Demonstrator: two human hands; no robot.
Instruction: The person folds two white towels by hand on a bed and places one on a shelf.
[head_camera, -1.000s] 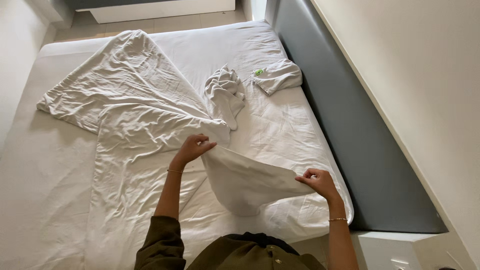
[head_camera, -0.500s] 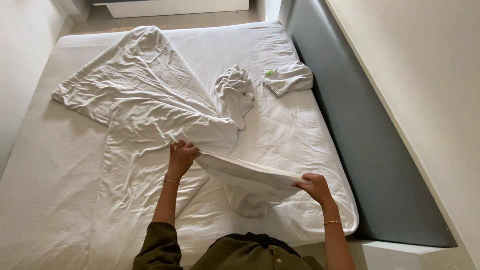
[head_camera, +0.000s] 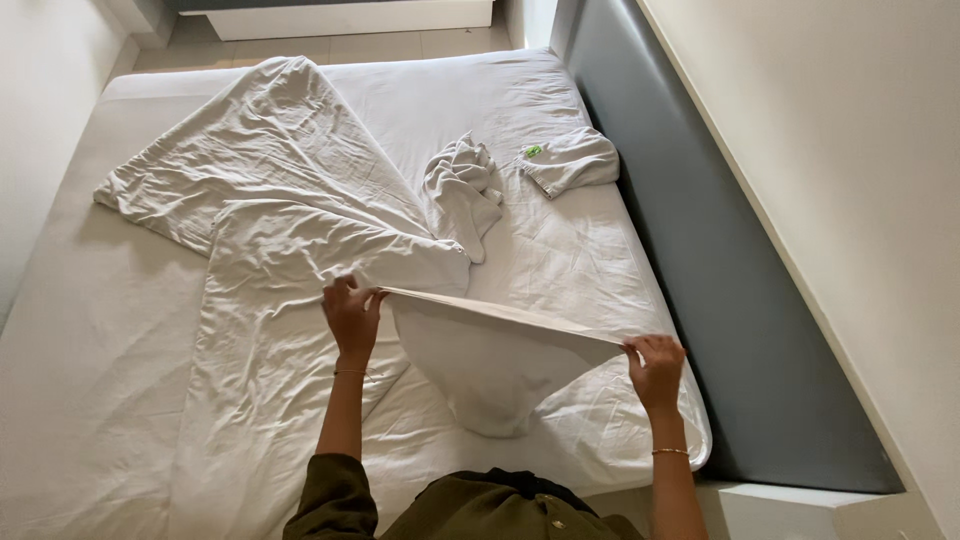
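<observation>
The cloth (head_camera: 490, 355) now hangs taut between both hands, its top edge drawn straighter than a second ago. The left hand (head_camera: 352, 315) pinches one corner, the right hand (head_camera: 655, 368) the other, above the bed (head_camera: 90, 380), the sheet (head_camera: 270, 250) beyond them.

Matt white cotton-like cloth, heavily creased, makes up the sheet (head_camera: 300, 260) on the bed; the pillowcase (head_camera: 490, 350) looks smoother. At right, the grey headboard (head_camera: 700, 300) appears smooth and matt beside a matt painted wall (head_camera: 850, 180).
</observation>
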